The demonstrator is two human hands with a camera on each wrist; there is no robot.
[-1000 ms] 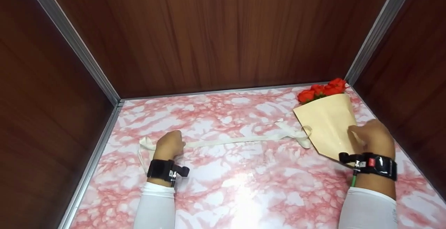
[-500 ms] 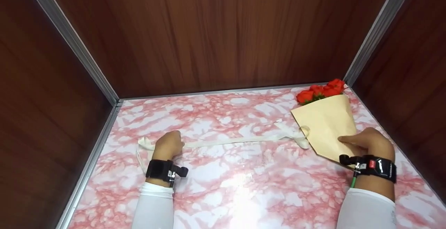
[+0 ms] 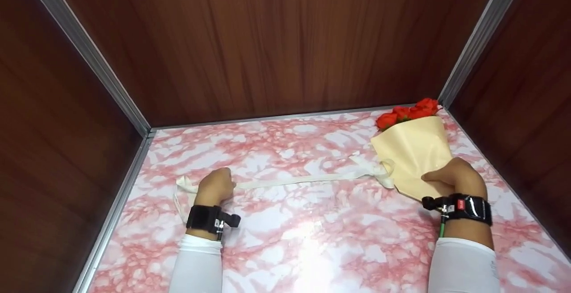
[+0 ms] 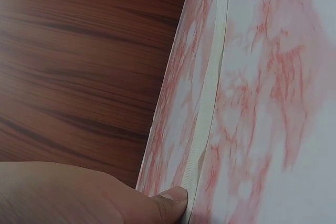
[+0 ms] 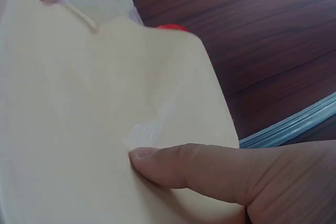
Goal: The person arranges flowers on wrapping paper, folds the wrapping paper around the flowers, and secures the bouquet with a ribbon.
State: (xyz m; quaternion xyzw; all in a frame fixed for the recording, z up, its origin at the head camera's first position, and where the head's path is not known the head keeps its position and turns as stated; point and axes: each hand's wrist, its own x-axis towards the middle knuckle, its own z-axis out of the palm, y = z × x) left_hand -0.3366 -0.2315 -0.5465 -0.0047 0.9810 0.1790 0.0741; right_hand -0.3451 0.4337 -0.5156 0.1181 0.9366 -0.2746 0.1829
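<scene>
My left hand (image 3: 216,186) pinches a cream ribbon (image 3: 299,179), which stretches across the table to the right. In the left wrist view the thumb (image 4: 163,205) presses on the ribbon (image 4: 205,114). At the right, my right hand (image 3: 459,179) grips the lower part of a bouquet in tan wrapping paper (image 3: 412,143), thumb on top; its other fingers are hidden. Red roses (image 3: 406,113) stick out of the paper's upper end. A loop of ribbon lies at the paper's left edge. Up close, the right thumb (image 5: 205,166) dents the paper (image 5: 73,108) beside a shiny clear patch (image 5: 147,132).
The table top (image 3: 276,230) has a pink and white marble pattern. Dark wood panels (image 3: 276,47) with metal corner strips enclose it at the back and both sides. More ribbon (image 3: 183,195) trails loosely left of the left hand.
My right hand has come left and taken hold of the wrapped bouquet, its thumb now pressed further in on the paper. The paper bulges more. My left hand has stayed put on the ribbon.
</scene>
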